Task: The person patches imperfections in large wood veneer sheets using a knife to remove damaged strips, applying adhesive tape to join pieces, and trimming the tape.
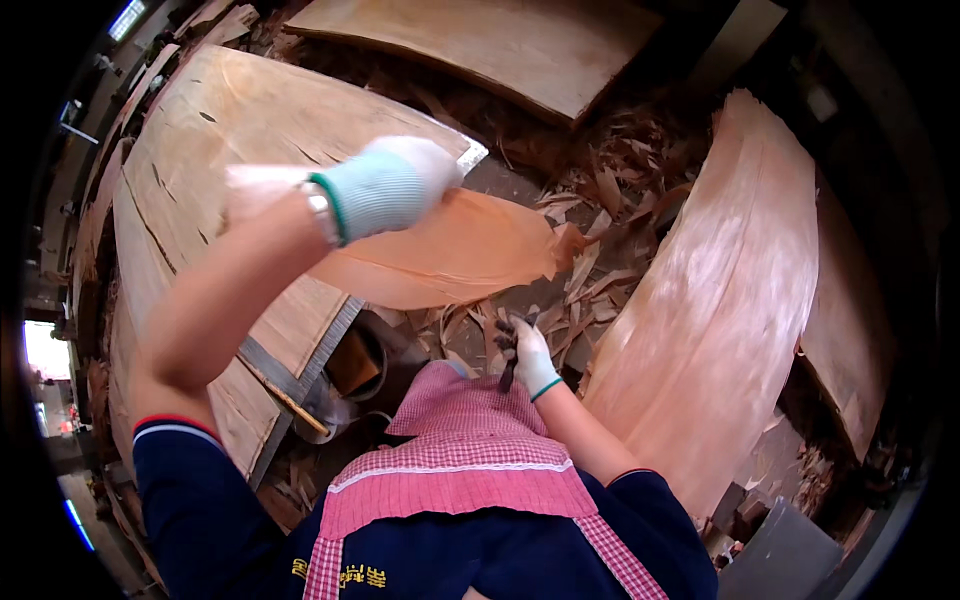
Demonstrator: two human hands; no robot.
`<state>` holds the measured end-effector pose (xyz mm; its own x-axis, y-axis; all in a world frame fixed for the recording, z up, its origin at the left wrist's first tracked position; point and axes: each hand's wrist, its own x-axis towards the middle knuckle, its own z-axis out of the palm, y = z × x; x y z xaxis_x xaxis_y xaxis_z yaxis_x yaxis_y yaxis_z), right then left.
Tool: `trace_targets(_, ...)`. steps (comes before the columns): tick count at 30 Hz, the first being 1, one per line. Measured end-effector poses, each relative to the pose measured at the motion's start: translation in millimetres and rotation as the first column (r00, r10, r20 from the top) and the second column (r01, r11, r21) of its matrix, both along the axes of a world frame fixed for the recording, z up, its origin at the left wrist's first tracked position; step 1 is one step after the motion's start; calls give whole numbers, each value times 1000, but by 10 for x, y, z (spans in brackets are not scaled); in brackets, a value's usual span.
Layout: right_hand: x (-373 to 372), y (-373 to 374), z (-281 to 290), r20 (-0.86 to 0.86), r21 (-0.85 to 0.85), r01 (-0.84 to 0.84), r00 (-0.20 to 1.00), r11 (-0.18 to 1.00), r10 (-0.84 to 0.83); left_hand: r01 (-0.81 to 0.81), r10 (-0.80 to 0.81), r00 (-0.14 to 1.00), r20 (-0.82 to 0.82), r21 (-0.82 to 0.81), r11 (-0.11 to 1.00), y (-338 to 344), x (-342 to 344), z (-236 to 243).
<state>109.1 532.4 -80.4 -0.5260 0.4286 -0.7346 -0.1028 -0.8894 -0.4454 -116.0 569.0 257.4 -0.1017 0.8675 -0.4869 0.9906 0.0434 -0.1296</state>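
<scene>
My left hand (395, 180), in a pale glove with a green cuff, is raised over the stack of wood sheets, closed on a thin orange veneer piece (470, 245) that hangs beneath it with a ragged right end. My gloved right hand (532, 350) is lower, near my pink checked apron (450, 480), holding a dark tool (507, 355) whose exact shape I cannot make out. A long pale pink veneer sheet (710, 300) lies to the right of it.
The wide sheet stack (200, 110) fills the left; another (470, 35) sits at the back. Veneer scraps (590, 270) litter the floor. A dark container (355, 365) stands beside the left stack's edge. A grey panel (780, 555) is at lower right.
</scene>
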Motion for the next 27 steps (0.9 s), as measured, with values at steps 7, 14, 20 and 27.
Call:
trace_targets(7,-777,935,259,-202,-91,247,944,965,-261,229,-112,948,-296,395,890,-886,273,1068)
trace_targets(14,-1924,2299,1503,-374,586,358,915,727,-149,-45,180,980,-87,782,622,-1833,-350,492)
trace_targets(20,-4168,2759,4015,-362,931,363,916,31,173,-831,37,521,853,497,250,-2121,-896,-643)
trace_targets(27,-6296,1800,5092,-19,412,-116,990,-904,-136,-964,-570,-261,779,-242,111,-1740,-1601,-799)
